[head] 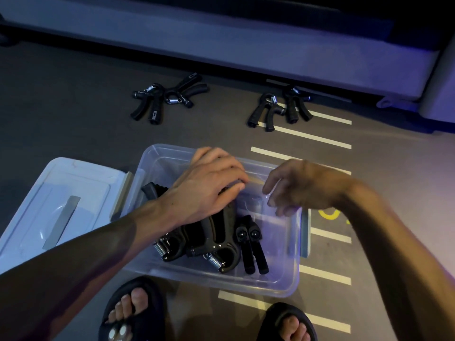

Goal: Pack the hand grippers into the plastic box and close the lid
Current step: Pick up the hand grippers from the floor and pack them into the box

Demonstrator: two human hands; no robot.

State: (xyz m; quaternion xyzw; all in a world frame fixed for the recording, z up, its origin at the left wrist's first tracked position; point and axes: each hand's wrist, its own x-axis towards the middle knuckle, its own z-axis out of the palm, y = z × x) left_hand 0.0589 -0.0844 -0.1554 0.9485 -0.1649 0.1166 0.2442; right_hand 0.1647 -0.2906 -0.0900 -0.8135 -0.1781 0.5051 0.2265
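Note:
A clear plastic box (278, 284) stands open on the dark floor in front of my feet. Several black hand grippers (216, 244) with metal springs lie inside it. My left hand (206, 183) reaches into the box, its fingers curled round the handles of a gripper there. My right hand (298, 188) hovers over the box's right side, fingers loosely bent and holding nothing. The clear lid (56, 205) lies flat on the floor to the left of the box. Two pairs of grippers lie farther off on the floor, one at the left (167, 97) and one at the right (278, 107).
A grey padded base (221, 38) runs along the far edge of the floor. White stripes (312, 136) and a yellow mark are painted on the floor at the right. My feet in black sandals (133, 311) stand just before the box.

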